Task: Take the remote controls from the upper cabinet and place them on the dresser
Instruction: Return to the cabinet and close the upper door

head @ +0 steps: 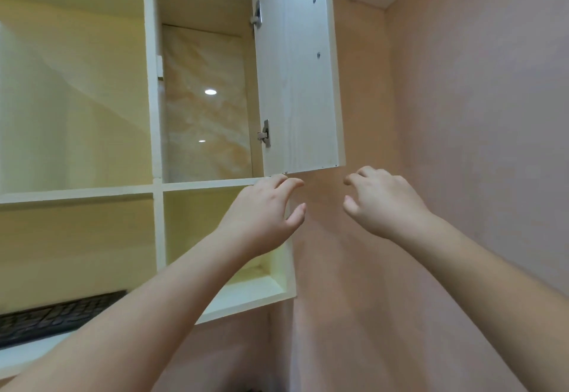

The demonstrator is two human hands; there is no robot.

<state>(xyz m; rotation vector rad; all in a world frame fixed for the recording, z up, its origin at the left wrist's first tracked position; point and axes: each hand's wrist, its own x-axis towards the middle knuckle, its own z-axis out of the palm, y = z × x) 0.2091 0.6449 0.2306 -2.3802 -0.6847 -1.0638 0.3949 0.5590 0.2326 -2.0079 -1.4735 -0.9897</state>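
Overhead, the upper cabinet (203,83) stands with its white door (298,77) swung open to the right; no remote controls can be made out in it from this low angle; the left hand (264,216) is raised just under the door's bottom corner, fingers loosely curled, holding nothing; the right hand (381,203) hovers beside it against the pink wall (477,114), likewise half-open and empty; a black keyboard (55,317) lies on the lower shelf (246,296) at left.
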